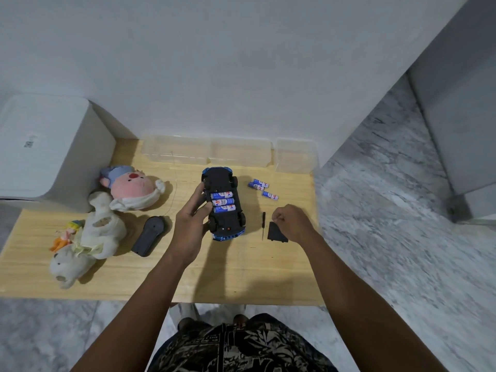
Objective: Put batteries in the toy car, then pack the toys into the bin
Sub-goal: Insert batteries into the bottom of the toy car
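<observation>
The blue toy car (224, 204) lies upside down on the wooden table (228, 272), its open battery bay holding three blue batteries (223, 202). My left hand (192, 218) grips the car's left side. My right hand (291, 222) hovers over the black battery cover (276, 232), fingers curled with thumb and forefinger pinched together; whether they hold anything I cannot tell. A small black screwdriver (263, 225) lies just left of the cover. Three loose batteries (261, 187) lie right of the car.
Clear plastic bins (206, 150) stand along the table's back edge. A black remote control (149, 237), a pink plush (131, 187), a white plush (91, 237) and a small colourful doll (65, 236) lie at left. A white box (51, 149) stands at far left.
</observation>
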